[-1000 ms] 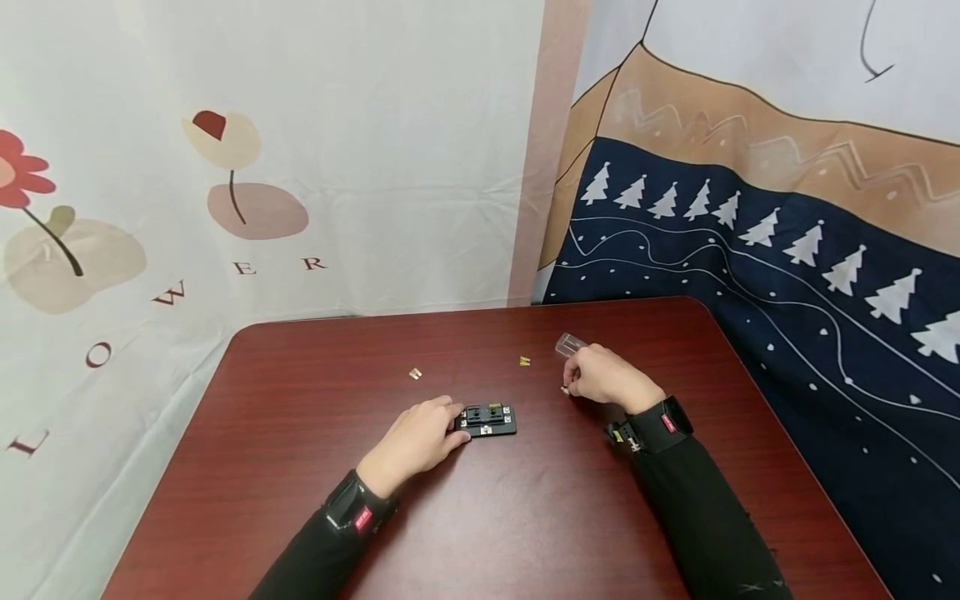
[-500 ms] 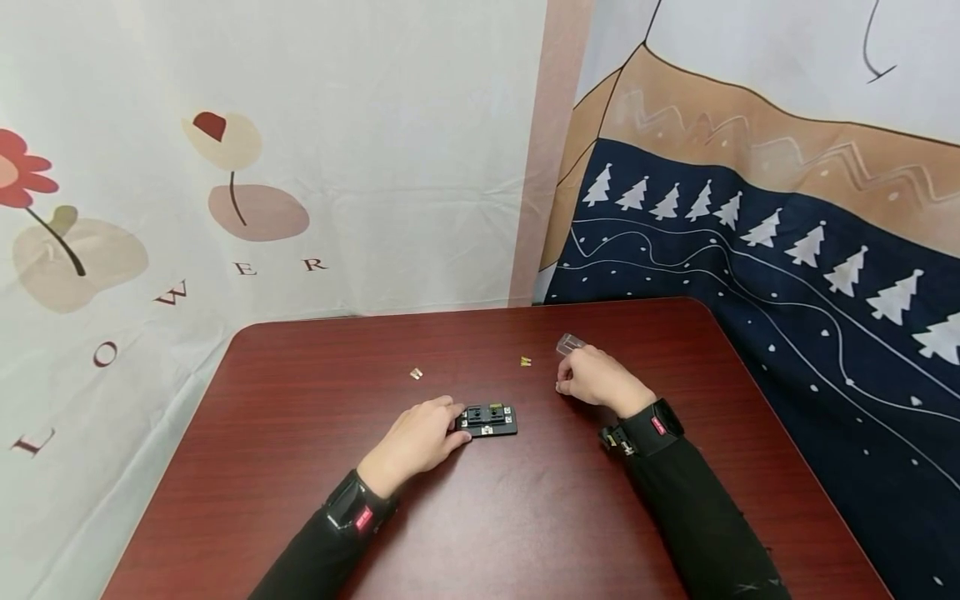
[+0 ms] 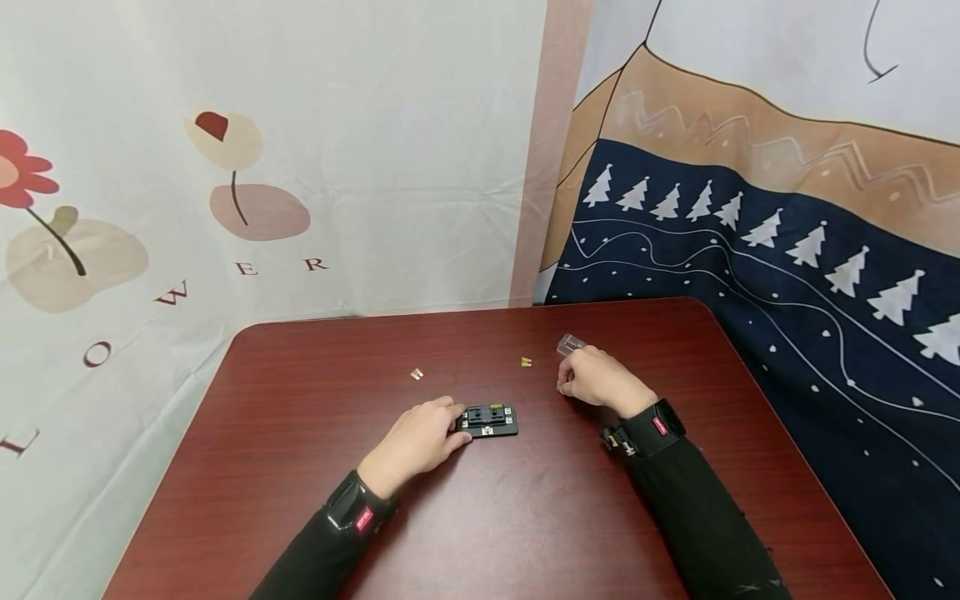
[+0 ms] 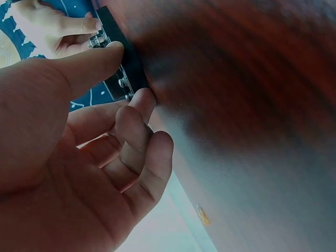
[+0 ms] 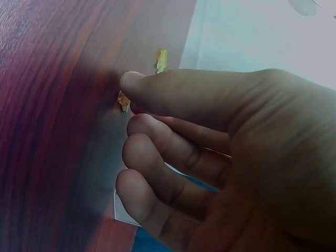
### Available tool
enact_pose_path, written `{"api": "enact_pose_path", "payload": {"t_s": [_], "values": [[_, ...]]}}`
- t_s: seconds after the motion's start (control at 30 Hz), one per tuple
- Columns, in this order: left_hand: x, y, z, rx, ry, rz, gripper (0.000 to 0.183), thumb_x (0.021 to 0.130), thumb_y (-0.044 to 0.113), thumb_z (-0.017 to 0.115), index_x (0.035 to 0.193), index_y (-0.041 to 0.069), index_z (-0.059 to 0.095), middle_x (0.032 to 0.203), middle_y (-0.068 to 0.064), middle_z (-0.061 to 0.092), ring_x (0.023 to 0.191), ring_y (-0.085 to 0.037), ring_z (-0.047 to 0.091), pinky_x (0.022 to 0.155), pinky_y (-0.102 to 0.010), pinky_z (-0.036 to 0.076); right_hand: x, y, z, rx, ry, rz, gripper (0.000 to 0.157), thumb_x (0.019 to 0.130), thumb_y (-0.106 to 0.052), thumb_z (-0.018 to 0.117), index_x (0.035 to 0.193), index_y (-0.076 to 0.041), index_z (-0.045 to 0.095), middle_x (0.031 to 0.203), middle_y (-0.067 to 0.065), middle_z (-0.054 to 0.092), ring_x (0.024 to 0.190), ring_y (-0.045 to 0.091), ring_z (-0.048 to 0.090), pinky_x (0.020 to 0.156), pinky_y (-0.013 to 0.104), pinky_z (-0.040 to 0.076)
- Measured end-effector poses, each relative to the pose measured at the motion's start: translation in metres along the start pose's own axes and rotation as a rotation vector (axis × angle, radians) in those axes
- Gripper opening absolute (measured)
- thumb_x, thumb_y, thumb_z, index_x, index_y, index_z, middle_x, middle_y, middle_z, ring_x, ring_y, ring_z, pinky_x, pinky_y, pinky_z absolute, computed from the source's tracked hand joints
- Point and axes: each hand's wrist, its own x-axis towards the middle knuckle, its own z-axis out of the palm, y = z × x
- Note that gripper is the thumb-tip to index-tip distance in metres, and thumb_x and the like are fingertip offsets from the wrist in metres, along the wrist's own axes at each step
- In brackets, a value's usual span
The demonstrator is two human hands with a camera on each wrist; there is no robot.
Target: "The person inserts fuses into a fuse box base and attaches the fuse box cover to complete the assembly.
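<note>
In the head view my left hand [image 3: 414,442] grips the left end of a black rectangular block [image 3: 487,421] with small raised sockets and metal contacts. The left wrist view shows the thumb on one face of that block [image 4: 135,63] and a fingertip at its edge; the other fingers curl loosely. To the right, my right hand [image 3: 603,382] is low over the table. Its thumb and index finger pinch a small orange-brown blade fuse [image 5: 123,101], mostly covered by the fingertips. A yellow blade fuse [image 3: 526,362] lies left of this hand.
A clear plastic box [image 3: 571,344] sits just beyond my right hand. Another small, pale fuse-like piece [image 3: 416,374] lies beyond my left hand. The reddish-brown table [image 3: 525,525] ends at the back against printed curtains [image 3: 420,208].
My right hand has shifted slightly left, and its fingertips now cover most of the small piece that showed beneath them. The left hand and the block stay put.
</note>
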Motion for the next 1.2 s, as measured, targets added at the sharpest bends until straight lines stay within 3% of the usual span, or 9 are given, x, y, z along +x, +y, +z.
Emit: {"api": "enact_pose_path", "payload": {"t_s": [0.63, 0.93, 1.2], "values": [[0.001, 0.000, -0.001, -0.007, 0.002, 0.007, 0.036, 0.094, 0.038, 0.077, 0.118, 0.011, 0.075, 0.084, 0.007, 0.052, 0.069, -0.013, 0.051, 0.062, -0.039, 0.050, 0.002, 0.001, 0.002, -0.016, 0.028, 0.016, 0.009, 0.090, -0.017, 0.078, 0.081, -0.021, 0.079, 0.085, -0.001, 0.070, 0.081, 0.024, 0.060, 0.077, 0.045, 0.054], [0.000, -0.002, 0.000, 0.000, 0.013, 0.016, 0.036, 0.094, 0.040, 0.076, 0.117, 0.013, 0.075, 0.085, 0.007, 0.054, 0.070, -0.013, 0.053, 0.063, -0.040, 0.053, 0.003, 0.000, 0.001, -0.015, 0.066, 0.032, 0.007, 0.091, -0.021, 0.078, 0.093, -0.016, 0.083, 0.099, 0.007, 0.076, 0.084, 0.025, 0.064, 0.077, 0.048, 0.056], [0.000, -0.002, -0.001, 0.001, 0.007, 0.013, 0.037, 0.094, 0.040, 0.076, 0.118, 0.012, 0.075, 0.086, 0.007, 0.055, 0.070, -0.013, 0.053, 0.063, -0.040, 0.052, 0.001, -0.010, -0.004, -0.012, 0.098, 0.003, 0.008, 0.093, -0.023, 0.077, 0.093, -0.017, 0.083, 0.092, 0.003, 0.075, 0.082, 0.023, 0.062, 0.073, 0.045, 0.054]]}}
